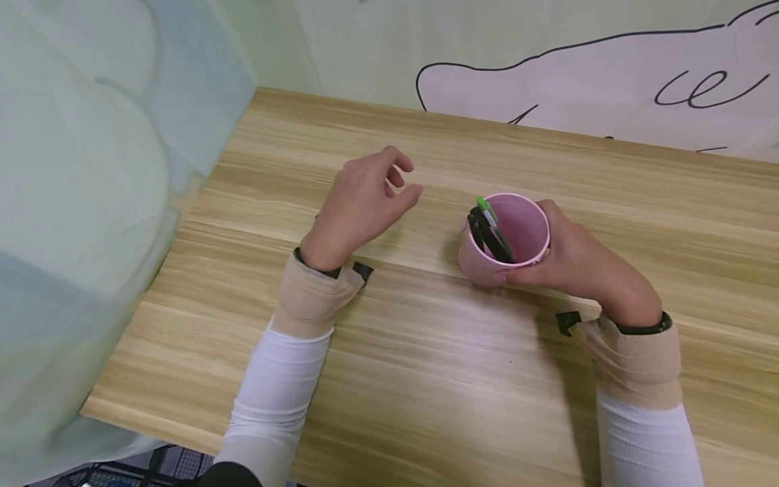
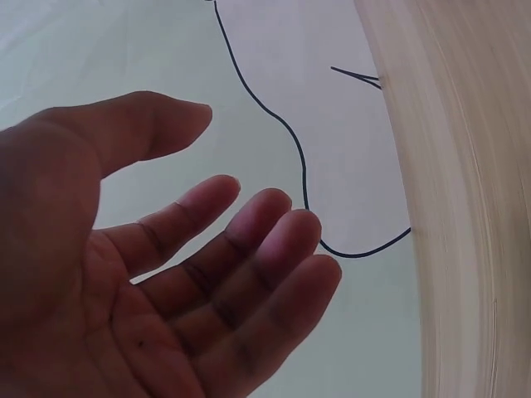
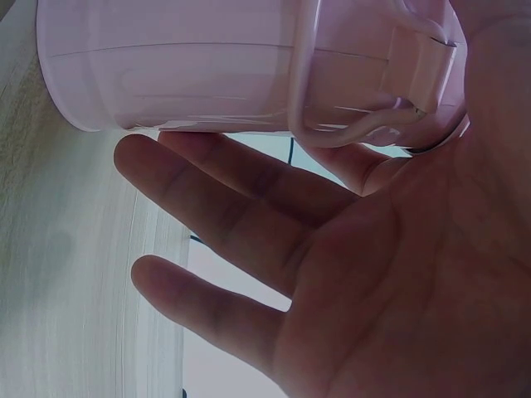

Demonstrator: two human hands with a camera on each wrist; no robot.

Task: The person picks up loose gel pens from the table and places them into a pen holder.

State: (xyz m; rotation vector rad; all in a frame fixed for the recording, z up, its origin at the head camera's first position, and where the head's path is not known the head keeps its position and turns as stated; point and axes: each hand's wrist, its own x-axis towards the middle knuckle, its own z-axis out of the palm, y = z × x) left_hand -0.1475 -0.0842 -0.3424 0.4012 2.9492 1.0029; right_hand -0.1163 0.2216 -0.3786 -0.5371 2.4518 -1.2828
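1. The right hand (image 1: 575, 260) is clamping the side and rim of a pink bucket (image 1: 525, 226) between its thumb and fingers; in the right wrist view, the little finger is standing apart from the wall.
2. The pink bucket is occupying a place over the wooden tabletop (image 1: 426, 392), right of centre in the head view; whether its base is touching the wood cannot be told. Its handle (image 3: 304, 70) is hanging along the side.
3. Inside, a green pen (image 1: 485, 207) and black pens (image 1: 497, 245) are leaning together against the wall nearer the left hand (image 1: 362, 196).
4. The left hand is hovering well apart from the bucket, its 4 fingers curving loosely and its thumb standing away from them.
5. 2 white sleeves (image 1: 274, 385) are covering the forearms, and a pale curtain (image 1: 73, 169) is hanging beside the tabletop.
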